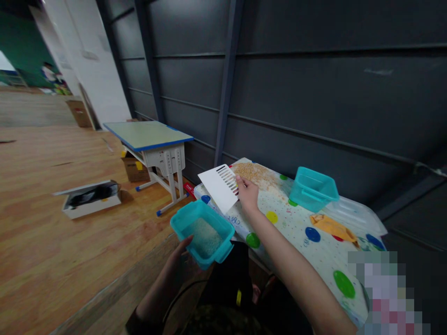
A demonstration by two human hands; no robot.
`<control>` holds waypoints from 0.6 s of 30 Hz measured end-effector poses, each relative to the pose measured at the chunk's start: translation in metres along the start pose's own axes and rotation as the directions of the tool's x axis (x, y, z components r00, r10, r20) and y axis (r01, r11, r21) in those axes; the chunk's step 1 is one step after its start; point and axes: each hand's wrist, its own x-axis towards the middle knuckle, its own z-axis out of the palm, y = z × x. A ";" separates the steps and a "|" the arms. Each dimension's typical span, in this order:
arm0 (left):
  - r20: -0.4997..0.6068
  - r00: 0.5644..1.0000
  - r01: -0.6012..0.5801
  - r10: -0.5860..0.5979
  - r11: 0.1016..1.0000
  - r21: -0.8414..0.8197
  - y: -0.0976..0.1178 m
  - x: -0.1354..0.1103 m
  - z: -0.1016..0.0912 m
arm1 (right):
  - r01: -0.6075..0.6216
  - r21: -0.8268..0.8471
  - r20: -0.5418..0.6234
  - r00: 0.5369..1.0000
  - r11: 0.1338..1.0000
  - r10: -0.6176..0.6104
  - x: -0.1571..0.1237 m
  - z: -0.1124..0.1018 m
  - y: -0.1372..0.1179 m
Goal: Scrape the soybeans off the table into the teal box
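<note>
My left hand (pixel 184 261) grips the near side of a teal plastic container (pixel 177 224), held off the table's front edge. White grains like rice (pixel 206 235) cover part of its bottom. Between the fingers of my right hand (pixel 248 193) is a white card (pixel 217 188) with a row of slots along one side. The card is tilted over the table's left end, above and behind the container. Just beyond it, a pile of small tan grains (pixel 249 172) lies spread on the tablecloth.
A second teal container (pixel 312 188) stands on the dotted tablecloth (pixel 289 232), with a clear lid (pixel 359 215) and an orange cloth (pixel 333 228) by it. A dark panelled wall (pixel 296 93) rises behind. Leftward are a desk (pixel 150 135) and an open white box (pixel 92 200) on the floor.
</note>
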 end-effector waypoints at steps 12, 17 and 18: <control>0.005 1.000 -0.024 0.024 0.999 0.038 0.001 -0.006 0.000 | 0.022 -0.252 -0.157 0.985 0.968 -0.064 0.028 -0.025 0.000; 0.001 1.000 -0.014 0.014 0.999 0.041 0.001 -0.004 0.001 | 0.014 -0.268 -0.105 0.994 0.963 -0.043 0.026 -0.008 0.010; 0.002 1.000 -0.010 0.010 0.999 0.038 0.001 -0.003 0.001 | 0.019 -0.268 -0.098 0.994 0.963 -0.046 0.025 -0.007 0.012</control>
